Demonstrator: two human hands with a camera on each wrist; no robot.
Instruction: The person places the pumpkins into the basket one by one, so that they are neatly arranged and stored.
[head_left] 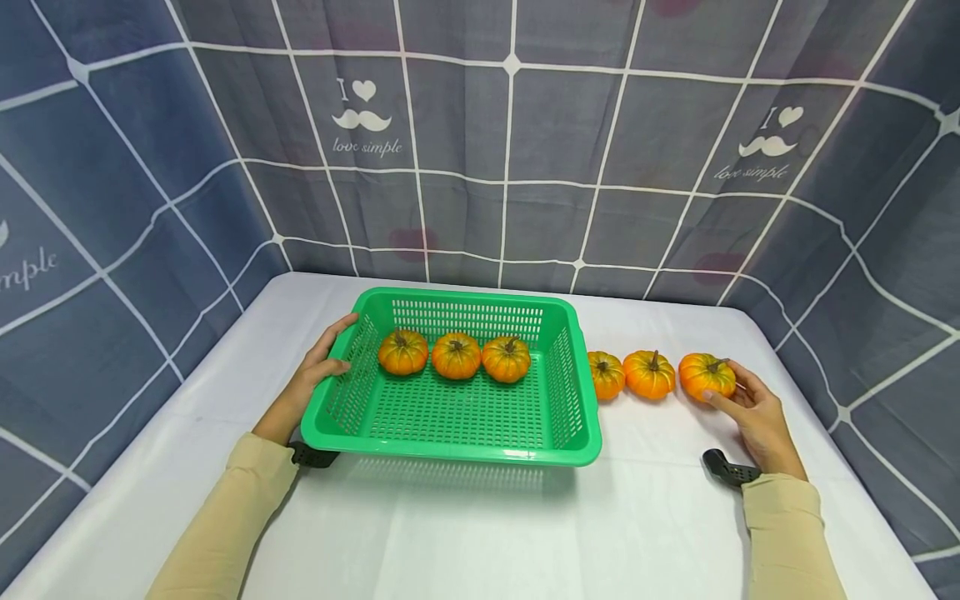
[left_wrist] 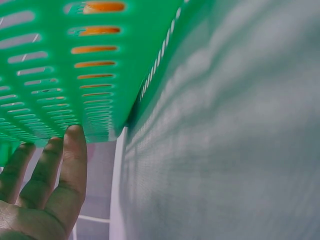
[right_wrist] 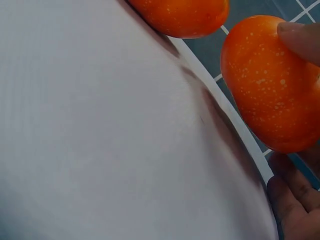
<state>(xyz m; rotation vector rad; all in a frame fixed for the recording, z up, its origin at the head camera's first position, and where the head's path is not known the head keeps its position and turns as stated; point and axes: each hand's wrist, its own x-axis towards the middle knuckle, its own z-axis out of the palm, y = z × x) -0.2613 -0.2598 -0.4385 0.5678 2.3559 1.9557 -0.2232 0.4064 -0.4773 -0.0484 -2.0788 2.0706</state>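
A green plastic basket [head_left: 465, 454] with slotted walls stands mid-table, with three small orange pumpkins [head_left: 456, 356] in a row inside. At its left end, my left hand [head_left: 311, 379] holds the rim, thumb over the edge. Fingers [left_wrist: 72, 165] of that hand reach along the outside of the slotted wall in the left wrist view. To the right, my right hand [head_left: 759, 417] grips a pumpkin [head_left: 707, 377] between thumb and fingers. The right wrist view shows this pumpkin's [right_wrist: 272, 85] smooth, speckled orange side; part of the hand is cut off there.
Two more pumpkins, one at the basket's right wall [head_left: 606, 375] and another [head_left: 649, 374] beside it, line up left of the held one. A white cloth covers the table [head_left: 480, 533]. Grey-blue checked curtains [head_left: 555, 125] enclose the back and sides.
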